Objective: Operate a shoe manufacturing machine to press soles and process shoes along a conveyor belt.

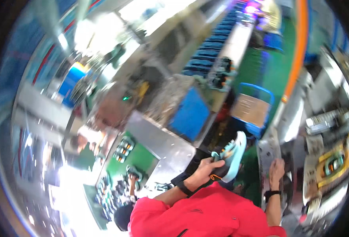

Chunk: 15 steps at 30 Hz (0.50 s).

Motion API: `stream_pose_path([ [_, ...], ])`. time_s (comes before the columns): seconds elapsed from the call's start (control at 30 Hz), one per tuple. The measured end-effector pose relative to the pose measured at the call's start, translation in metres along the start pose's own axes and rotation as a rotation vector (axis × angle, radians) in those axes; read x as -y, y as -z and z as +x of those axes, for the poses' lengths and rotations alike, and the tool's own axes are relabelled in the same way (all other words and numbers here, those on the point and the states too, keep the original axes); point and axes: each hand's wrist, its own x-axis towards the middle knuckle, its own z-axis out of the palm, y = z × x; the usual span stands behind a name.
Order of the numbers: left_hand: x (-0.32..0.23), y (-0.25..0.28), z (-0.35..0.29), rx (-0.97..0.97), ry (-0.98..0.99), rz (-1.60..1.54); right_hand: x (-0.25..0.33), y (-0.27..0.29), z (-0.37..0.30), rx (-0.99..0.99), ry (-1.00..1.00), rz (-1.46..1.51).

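Note:
My left hand (206,170) is closed around the dark upper of a sneaker (231,158) near its heel. The shoe has a thick pale turquoise sole, turned to the right, and an orange loop at the heel; its toe points up and away. A black band circles my left wrist. My right hand (276,170) is at the edge of a grey metal machine (270,148) on the right. Its fingers look curled, but blur hides whether they grip anything. The right wrist also wears a black band.
Ahead, a blue cart (252,108) carries a brown board. Beside it stands a metal bench with a blue panel (191,114). A conveyor (234,43) holds dark shoes (223,71). Another shoe (334,165) sits in a yellow frame, right. At left, a co-worker's hand (132,183) is by several shoes.

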Motion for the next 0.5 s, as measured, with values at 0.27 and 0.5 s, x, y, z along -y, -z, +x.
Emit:
stream_pose_path([
  [0.27,0.032,0.131,-0.039,-0.328,-0.144,-0.378,-0.006,-0.031,0.013,-0.103,0.07,0.09],
  [0.5,0.042,0.313,-0.048,-0.806,-0.24,-0.444,0.197,0.036,0.151,-0.226,0.47,0.504],
])
